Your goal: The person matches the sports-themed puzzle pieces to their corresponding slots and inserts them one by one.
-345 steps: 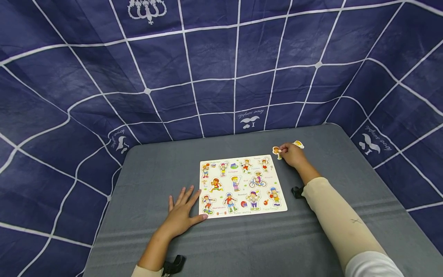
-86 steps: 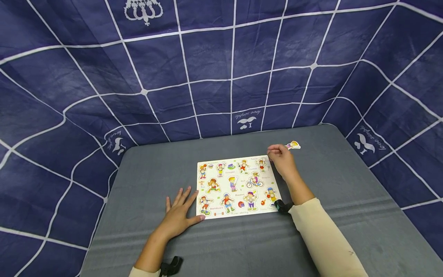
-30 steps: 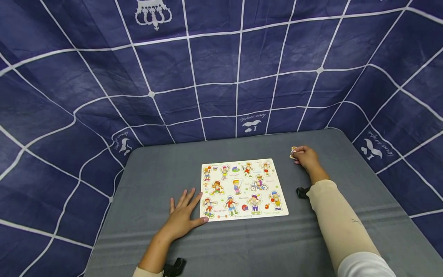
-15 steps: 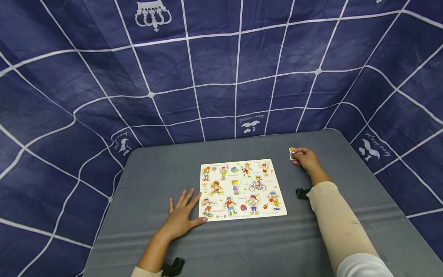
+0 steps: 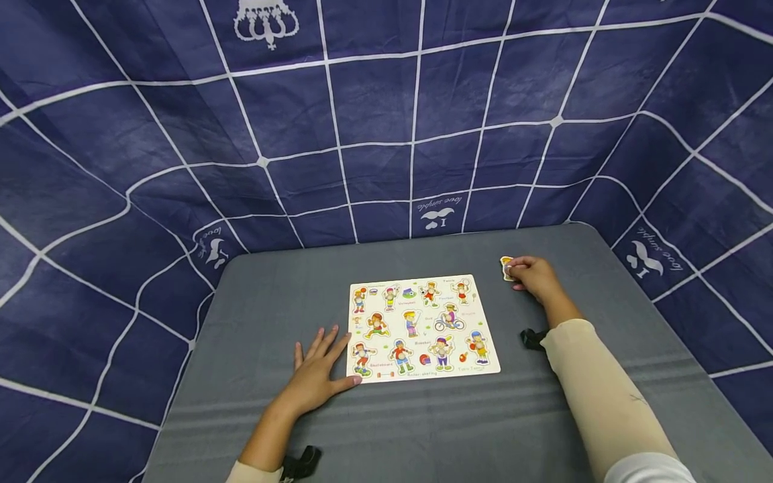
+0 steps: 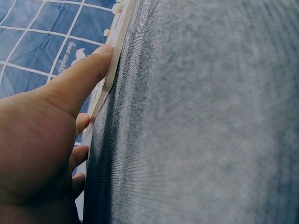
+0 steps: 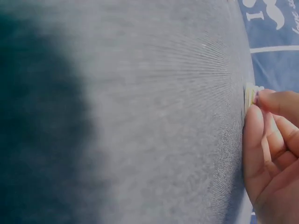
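The puzzle board [image 5: 423, 329], cream with printed sports figures, lies flat on the grey table. My left hand [image 5: 317, 372] rests beside its left edge, fingers spread, with thumb and forefinger touching that edge. In the left wrist view, the thumb of this hand [image 6: 51, 121] lies along the board's edge [image 6: 114, 70]. Up and right of the board, my right hand [image 5: 536, 276] pinches a small puzzle piece [image 5: 505, 268] by the thumb and fingertips. Fingers partly cover the piece. The right wrist view shows the hand [image 7: 273, 144] holding the piece [image 7: 251, 96] low, at the tabletop.
Grey cloth [image 5: 417, 422] covers the table. A dark blue curtain [image 5: 374, 100] with white lines hangs along the back and both sides. Black wrist cameras sit on the left wrist [image 5: 302, 463] and the right wrist [image 5: 533, 339].
About three seconds ago my right hand was at the board's upper right corner; it moved right and took hold of the piece there. Since then it has shifted slightly left. My left hand stays put.
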A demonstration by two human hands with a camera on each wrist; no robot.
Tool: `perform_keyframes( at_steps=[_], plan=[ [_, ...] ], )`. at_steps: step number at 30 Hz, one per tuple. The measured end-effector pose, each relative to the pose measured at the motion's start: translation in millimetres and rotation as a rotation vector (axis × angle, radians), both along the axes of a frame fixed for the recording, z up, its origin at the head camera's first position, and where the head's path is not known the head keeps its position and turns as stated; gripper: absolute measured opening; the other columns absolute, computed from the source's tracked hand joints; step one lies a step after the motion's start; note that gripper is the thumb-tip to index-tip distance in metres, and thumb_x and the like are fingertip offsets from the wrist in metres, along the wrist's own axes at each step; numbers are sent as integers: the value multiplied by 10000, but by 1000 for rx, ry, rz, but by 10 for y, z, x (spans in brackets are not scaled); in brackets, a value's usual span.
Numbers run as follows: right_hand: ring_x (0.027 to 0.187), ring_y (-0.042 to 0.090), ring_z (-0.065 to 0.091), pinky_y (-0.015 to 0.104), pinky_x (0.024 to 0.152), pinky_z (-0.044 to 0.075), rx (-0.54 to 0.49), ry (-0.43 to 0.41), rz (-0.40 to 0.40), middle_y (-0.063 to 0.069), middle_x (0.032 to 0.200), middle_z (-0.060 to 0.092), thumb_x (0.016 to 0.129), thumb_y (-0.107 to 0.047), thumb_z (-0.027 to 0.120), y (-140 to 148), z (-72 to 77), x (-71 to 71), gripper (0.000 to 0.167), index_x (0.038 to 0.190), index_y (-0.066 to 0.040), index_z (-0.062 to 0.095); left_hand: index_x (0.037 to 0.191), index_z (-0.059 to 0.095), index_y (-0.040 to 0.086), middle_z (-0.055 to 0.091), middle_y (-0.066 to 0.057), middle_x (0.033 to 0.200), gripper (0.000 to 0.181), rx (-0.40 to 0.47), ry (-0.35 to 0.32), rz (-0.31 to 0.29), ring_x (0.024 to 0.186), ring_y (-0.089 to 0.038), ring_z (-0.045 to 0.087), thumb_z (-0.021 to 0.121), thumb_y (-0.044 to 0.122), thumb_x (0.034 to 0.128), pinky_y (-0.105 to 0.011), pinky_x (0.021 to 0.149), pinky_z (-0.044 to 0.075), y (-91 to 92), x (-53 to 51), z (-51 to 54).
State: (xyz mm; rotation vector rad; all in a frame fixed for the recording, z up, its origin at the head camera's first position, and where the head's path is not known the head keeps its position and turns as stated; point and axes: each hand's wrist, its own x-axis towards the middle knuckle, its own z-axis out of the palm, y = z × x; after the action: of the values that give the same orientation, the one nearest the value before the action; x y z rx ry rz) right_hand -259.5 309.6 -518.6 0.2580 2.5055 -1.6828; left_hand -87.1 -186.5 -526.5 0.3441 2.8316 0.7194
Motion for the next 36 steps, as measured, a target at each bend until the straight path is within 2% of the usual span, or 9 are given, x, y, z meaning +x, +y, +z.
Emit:
perform_keyframes(
  at_steps=[6,11,18,23,29,36],
  plan=[
    [687,15,588,224,569,565,148,74,64,-63,827,646,964,-146,664,-77,85,95,277,1155,54,666,1601,325,290,200,-98,1700,946,-2,-7,0,1591,-377,58,712,667,824,-761,1160,-83,-8,-15,2],
    [653,17,574,226,546,535,197,150,76,-11,828,652,956,-154,693,-187,142,204,241,1107,35,689,1603,318,294,198,-99,1701,948,-12,-3,-4,1590,-379,59,706,672,825,-769,1156,-76,-8,-9,-9],
    [696,5,535,165,617,459,262,245,78,31,860,645,944,-185,724,-381,239,376,227,1059,9,700,1605,312,285,193,-102,1701,955,-14,-4,-6,1588,-385,61,708,669,826,-773,1154,-76,-6,-12,-8],
    [705,3,548,152,621,465,242,259,94,88,896,676,944,-198,731,-492,296,493,227,1058,-4,706,1605,313,283,196,-103,1700,955,-16,-5,-7,1589,-383,61,709,667,826,-772,1154,-74,-13,-11,-10],
    [710,41,553,164,616,468,222,266,115,66,891,652,936,-196,742,-633,360,638,204,1042,-25,708,1602,323,277,209,-105,1697,956,-13,6,-5,1587,-386,75,715,664,821,-767,1159,-67,-13,-17,-9],
    [750,92,555,177,633,461,267,269,182,49,925,621,929,-171,743,-857,392,783,150,1032,-67,711,1605,311,288,191,-96,1703,959,-26,-7,-10,1590,-377,62,694,688,823,-763,1162,-70,-5,-12,-8]
  ],
)
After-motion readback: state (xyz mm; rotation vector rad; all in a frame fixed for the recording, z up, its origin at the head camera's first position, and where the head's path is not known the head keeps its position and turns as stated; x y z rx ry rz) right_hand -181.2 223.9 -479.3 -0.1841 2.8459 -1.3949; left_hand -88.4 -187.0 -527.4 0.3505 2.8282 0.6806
